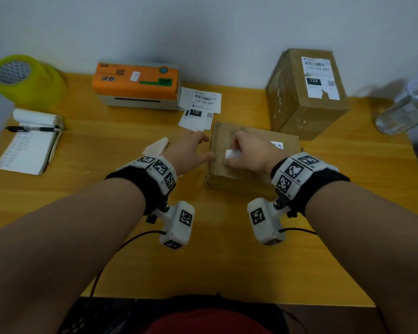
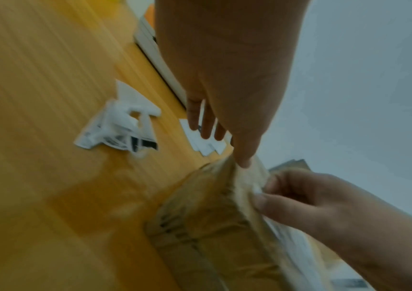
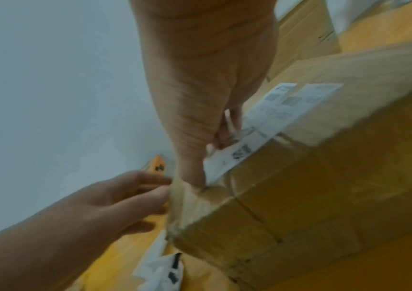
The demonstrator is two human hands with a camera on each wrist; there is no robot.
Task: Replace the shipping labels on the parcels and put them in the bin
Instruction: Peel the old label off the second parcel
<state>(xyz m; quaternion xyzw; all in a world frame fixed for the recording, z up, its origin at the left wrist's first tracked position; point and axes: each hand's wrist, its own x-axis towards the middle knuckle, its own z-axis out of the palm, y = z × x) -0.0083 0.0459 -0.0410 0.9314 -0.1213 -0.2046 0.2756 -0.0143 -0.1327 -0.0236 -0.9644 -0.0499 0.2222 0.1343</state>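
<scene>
The small parcel [image 1: 251, 162] lies flat on the table [image 1: 106, 213], directly ahead of the person. The right hand [image 1: 247, 150] rests on its top face and pinches a lifted corner of the old label [image 3: 274, 110] between thumb and fingers; the rest of that label still adheres to the cardboard. The left hand [image 1: 188, 150] has straight, relaxed fingers and holds nothing, its thumb touching the parcel's left edge. A torn label scrap [image 2: 123, 122] lies on the table just left of the left hand. Fresh labels [image 1: 200, 109] lie beyond the parcel, beside the orange label printer [image 1: 136, 84] at the wall. A taller box [image 1: 307, 92] with a partly torn label stands behind and right of the parcel, near it. A tape roll [image 1: 24, 78] and a notepad [image 1: 32, 143] with a pen [image 1: 32, 128] occupy the left side, well apart from the hands. A clear bottle [image 1: 403, 109] lies at the right edge. No bin is in view
</scene>
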